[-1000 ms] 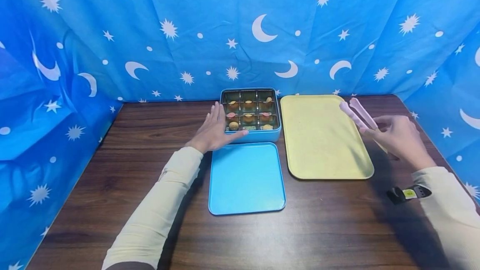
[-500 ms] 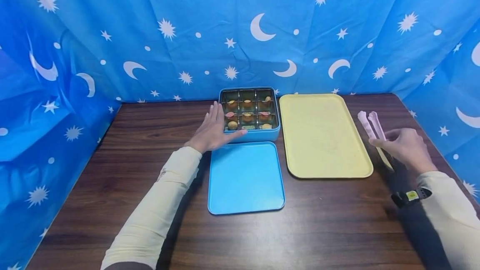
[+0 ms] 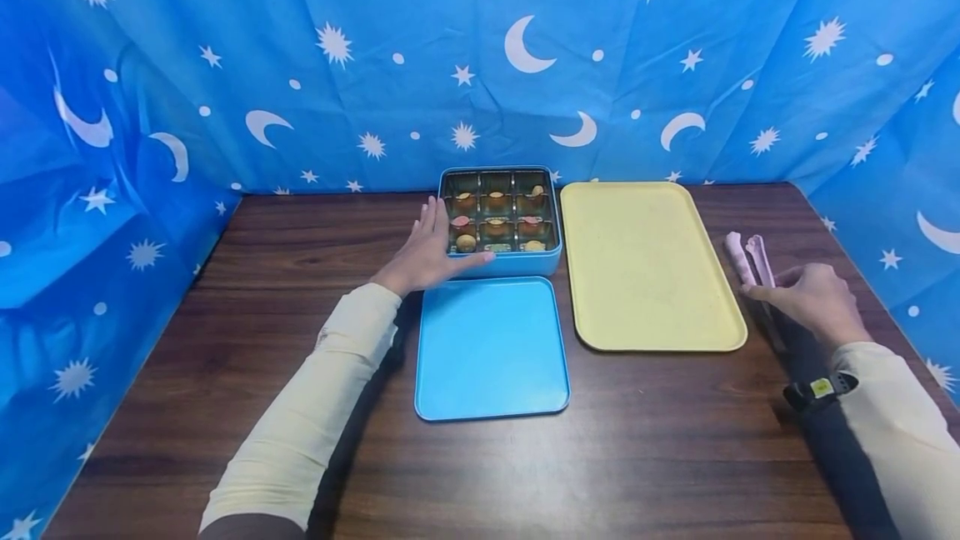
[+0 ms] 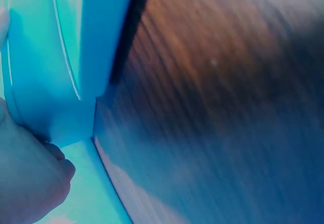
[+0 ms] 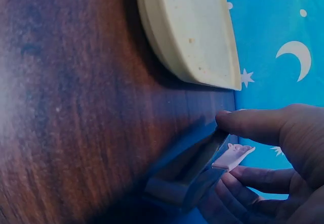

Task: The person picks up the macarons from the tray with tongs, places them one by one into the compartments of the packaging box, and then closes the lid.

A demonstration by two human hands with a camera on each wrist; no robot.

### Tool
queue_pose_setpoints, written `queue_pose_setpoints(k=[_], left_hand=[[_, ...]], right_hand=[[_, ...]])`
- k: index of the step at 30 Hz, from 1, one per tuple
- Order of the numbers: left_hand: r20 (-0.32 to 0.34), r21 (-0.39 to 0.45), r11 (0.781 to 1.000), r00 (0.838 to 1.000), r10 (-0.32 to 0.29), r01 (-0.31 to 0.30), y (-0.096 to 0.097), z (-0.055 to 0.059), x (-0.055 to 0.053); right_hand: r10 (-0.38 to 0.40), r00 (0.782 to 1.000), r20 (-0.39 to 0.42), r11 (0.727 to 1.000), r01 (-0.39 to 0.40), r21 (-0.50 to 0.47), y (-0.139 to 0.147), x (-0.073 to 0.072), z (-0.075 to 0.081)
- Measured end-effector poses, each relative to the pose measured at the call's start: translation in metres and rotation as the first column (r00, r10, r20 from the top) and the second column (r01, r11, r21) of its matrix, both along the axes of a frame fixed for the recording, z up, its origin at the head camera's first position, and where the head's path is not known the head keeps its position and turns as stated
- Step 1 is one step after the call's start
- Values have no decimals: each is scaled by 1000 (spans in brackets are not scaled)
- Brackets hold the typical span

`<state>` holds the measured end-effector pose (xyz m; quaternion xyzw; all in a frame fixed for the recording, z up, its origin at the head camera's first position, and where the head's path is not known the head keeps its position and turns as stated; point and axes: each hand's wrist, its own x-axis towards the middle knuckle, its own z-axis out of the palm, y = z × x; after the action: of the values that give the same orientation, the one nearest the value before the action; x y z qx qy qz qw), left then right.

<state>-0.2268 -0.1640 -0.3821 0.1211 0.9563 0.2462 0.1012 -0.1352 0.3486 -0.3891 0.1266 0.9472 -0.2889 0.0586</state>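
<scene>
Against the left and front sides of a blue tin box (image 3: pixel 525 263), my left hand (image 3: pixel 420 255) rests with straight fingers and the thumb along its front. The tin has dividers, with small round cookie-like pieces (image 3: pixel 466 243) in its compartments. My right hand (image 3: pixel 813 300) holds a pair of tongs (image 3: pixel 762 261) with pale pink tips, right of the yellow tray (image 3: pixel 652 273). In the right wrist view, the thumb (image 5: pixel 253 124) lies on one arm of the tongs and fingers are on the other side. The bent end of the tongs (image 5: pixel 167 189) is low, at or just above the table.
A flat blue lid (image 3: pixel 491 348) lies in front of the tin on the dark wooden table (image 3: pixel 637 457). The tray stands just right of the tin. Behind hangs a blue curtain (image 3: pixel 420 90) with moons and stars.
My right hand has moved the tongs from over the tray's right edge rightward, toward the near side and lower, beside the tray. The left hand stays at the tin.
</scene>
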Motion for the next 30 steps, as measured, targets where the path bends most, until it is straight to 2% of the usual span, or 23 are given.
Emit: queue_pose_setpoints(k=[6, 11, 14, 18, 22, 25, 28, 30], left_hand=[[0, 25, 999, 1000, 28, -28, -3, 4, 1], [-48, 50, 997, 997, 57, -54, -13, 13, 10], [-75, 55, 996, 994, 81, -77, -20, 21, 22], [-89, 41, 994, 991, 103, -100, -28, 31, 44], [-61, 18, 993, 991, 117, -117, -30, 36, 67], [-39, -9, 992, 992, 124, -125, -29, 37, 82], [-2, -47, 991, 992, 128, -128, -30, 36, 96], [24, -75, 990, 992, 122, -120, -30, 36, 103]], right_hand=[[9, 1000, -18, 1000, -9, 19, -2, -2, -4], [31, 999, -34, 999, -30, 32, -5, -3, -3], [53, 995, -88, 997, -48, 56, -8, -1, 4], [78, 977, -197, 995, -63, 81, -19, 0, 17], [114, 961, -253, 993, -103, 57, -46, 0, 31], [165, 949, -269, 986, -164, 24, -71, 2, 39], [244, 922, -300, 968, -249, 24, -95, 3, 44], [304, 895, -326, 950, -312, 28, -111, 3, 46]])
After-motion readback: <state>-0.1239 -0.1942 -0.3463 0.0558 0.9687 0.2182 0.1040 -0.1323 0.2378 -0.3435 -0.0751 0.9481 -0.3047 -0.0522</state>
